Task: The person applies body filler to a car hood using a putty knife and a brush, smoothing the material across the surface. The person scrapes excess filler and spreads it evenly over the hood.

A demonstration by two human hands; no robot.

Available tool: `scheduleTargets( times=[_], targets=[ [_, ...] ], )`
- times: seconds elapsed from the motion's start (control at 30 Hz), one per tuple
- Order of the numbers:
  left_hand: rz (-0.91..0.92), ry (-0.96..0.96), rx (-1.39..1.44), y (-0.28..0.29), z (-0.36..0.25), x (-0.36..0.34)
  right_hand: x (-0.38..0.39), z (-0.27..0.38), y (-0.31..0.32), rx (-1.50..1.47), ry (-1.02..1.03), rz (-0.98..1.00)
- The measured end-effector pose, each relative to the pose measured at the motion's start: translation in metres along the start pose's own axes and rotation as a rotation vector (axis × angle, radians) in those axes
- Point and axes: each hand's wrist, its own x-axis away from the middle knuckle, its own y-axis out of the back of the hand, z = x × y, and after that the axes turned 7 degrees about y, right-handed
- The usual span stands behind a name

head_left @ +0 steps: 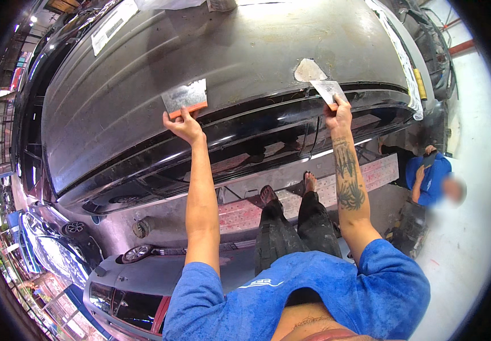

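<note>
Workshop interior, bright along the left side and bounded at right by a broad white surface (478,244) (cannot tell wall from floor). At lower left: a grey car (168,270), with a second car (52,250) just beyond, bright reflections across its body. At right, low beside the vehicle: a co-worker (433,184) in a blue shirt, with a dark flat object (429,159) in hand.

Work surface: vehicle roof (245,42), dull grey and curved, with long raised ribs toward the left. Along the near side: glossy black trim (228,136). At the right end: a crumpled white strip (396,34) and a yellow roll (420,84). Near the close edge, right of centre: one pale patch (309,70), irregular in outline.

Left hand (187,127): pinching the orange edge of a flat scraper (184,95) between thumb and fingers, blade pointed away over the near part of the roof, dark smears on its face. Right hand (339,116): pinching a second scraper (326,90), also orange-edged, just beside the near side of the pale patch. Cannot tell blade contact with the roof from slight clearance, for either tool. Underfoot: a perforated, red-stained plank (376,170).
</note>
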Motion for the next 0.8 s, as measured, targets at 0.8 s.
scheduleTargets(
  times=[0.8],
  targets=[
    [-0.251, -0.677, -0.79, -0.006, -0.005, -0.025, 0.038, -0.098, -0.212, 0.54, 0.262, 0.691]
  ],
)
